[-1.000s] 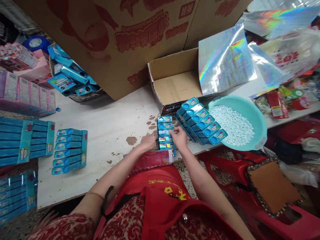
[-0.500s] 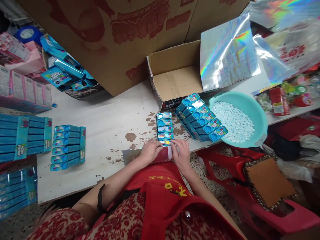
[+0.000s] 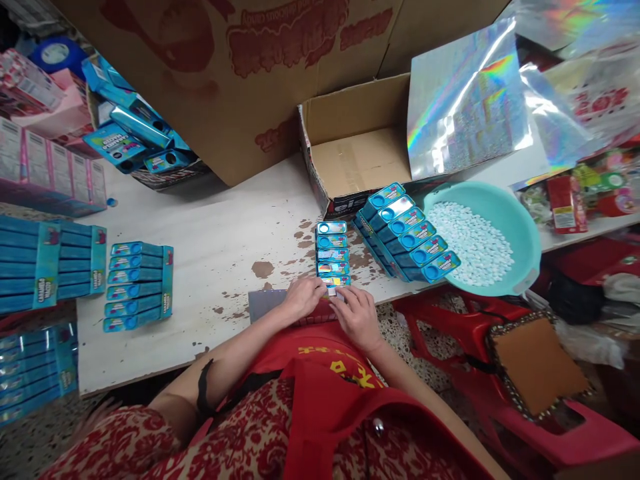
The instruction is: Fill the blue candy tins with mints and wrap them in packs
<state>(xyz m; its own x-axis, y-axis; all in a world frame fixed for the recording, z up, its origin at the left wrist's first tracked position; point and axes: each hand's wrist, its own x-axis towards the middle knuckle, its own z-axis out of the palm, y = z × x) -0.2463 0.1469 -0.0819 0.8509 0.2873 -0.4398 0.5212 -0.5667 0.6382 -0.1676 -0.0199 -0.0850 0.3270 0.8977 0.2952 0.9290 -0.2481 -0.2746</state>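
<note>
**Both hands at the near end of the tin row**

The left hand (image 3: 301,298) and right hand (image 3: 356,319) meet at the table edge (image 3: 150,363), fingers curled together on a flat wrapper (image 3: 265,305) and the nearest tin. The row of blue tins (image 3: 332,255) runs from the fingertips toward 12 o'clock, long axis pointing away. Farther off, at 2 o'clock, stands a teal basin (image 3: 525,230) of white pellets.

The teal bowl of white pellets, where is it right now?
In the head view the teal bowl sits at the table's right edge, just right of the slanted stack of blue tins.
</note>
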